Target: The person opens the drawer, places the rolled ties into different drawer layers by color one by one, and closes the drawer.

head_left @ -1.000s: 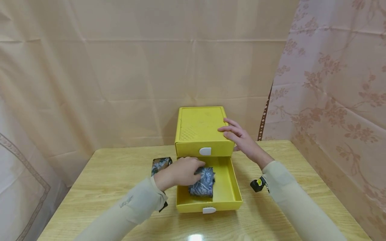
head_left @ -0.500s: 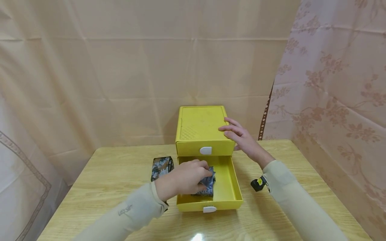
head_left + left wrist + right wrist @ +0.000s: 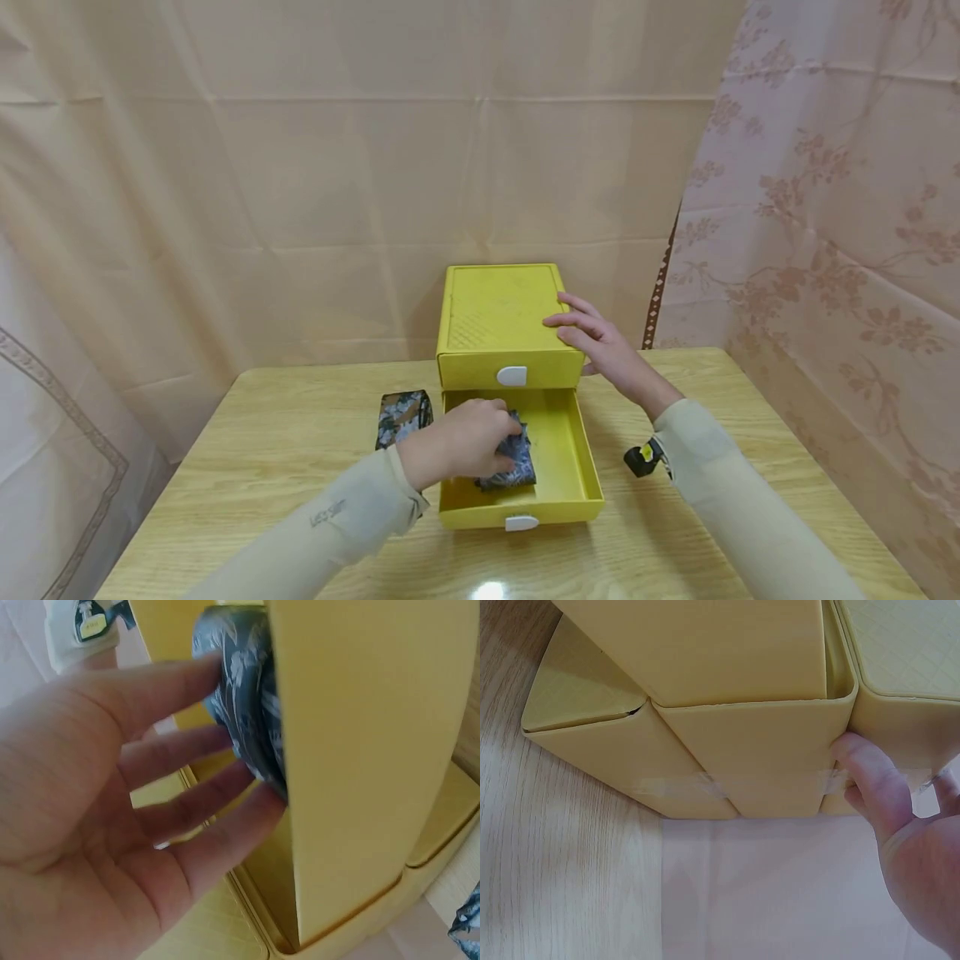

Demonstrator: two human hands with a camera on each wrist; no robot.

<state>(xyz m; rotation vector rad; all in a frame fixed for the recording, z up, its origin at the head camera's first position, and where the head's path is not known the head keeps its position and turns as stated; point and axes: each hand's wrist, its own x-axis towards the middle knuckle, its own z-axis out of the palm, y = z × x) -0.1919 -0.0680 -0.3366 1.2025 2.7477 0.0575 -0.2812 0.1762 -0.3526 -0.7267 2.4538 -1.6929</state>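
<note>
In the head view, my left hand point(image 3: 465, 442) is inside the pulled-out lower drawer point(image 3: 558, 483) of a yellow drawer unit point(image 3: 502, 308). Its thumb and fingers hold a folded dark blue-grey cloth point(image 3: 512, 471) with a pale leafy print. The left wrist view shows this cloth point(image 3: 244, 682) between thumb and fingertips, close beside the drawer's wall. My right hand point(image 3: 603, 346) rests on the unit's top right edge, fingers spread over the top. In the right wrist view, a digit of the right hand point(image 3: 907, 817) touches the unit's side wall.
A folded camouflage-print cloth point(image 3: 401, 417) lies on the wooden table point(image 3: 300, 450), left of the drawer and partly behind my left forearm. The upper drawer with its white handle point(image 3: 512, 376) is pushed in. Beige curtains point(image 3: 337, 183) hang behind the table.
My left hand has moved right over the folded cloth and now holds it. The cloth is turned slightly within the drawer. My right hand stays in place.
</note>
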